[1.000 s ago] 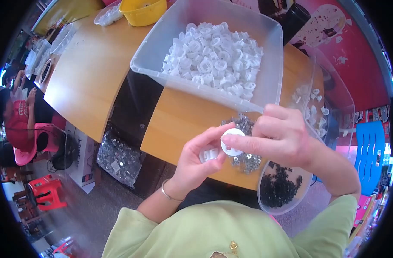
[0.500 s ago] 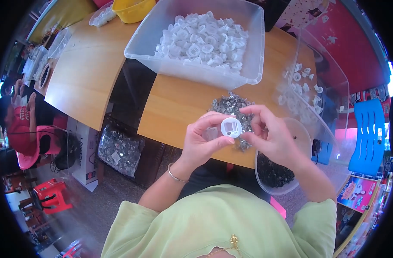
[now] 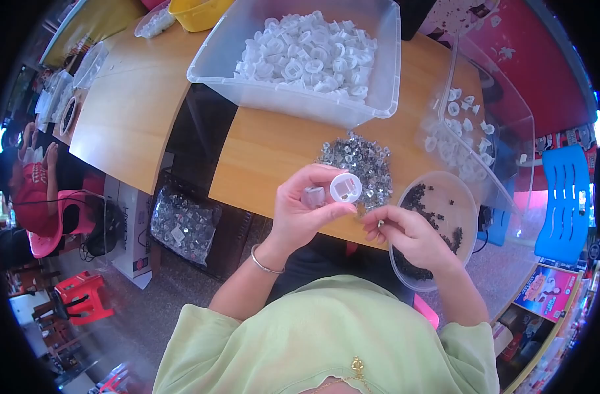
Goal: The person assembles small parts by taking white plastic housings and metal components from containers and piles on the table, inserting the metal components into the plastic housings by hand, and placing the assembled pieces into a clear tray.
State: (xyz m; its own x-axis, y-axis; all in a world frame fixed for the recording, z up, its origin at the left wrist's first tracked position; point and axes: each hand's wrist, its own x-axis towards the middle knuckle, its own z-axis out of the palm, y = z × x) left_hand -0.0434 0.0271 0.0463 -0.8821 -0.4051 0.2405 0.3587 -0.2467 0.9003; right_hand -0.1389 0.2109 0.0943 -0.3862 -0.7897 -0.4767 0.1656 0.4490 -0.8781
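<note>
Wooden table (image 3: 244,167), second wooden table (image 3: 126,121) to its left, red wall (image 3: 546,92) and blue slotted panel (image 3: 560,248) to its right, grey floor (image 3: 178,305), red stool (image 3: 83,289) and pink chair (image 3: 45,244) well left of it.

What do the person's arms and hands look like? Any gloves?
No gloves: the left hand and right hand are bare. The sleeves are short and pale green. A thin, silvery bangle circles the left wrist.
</note>
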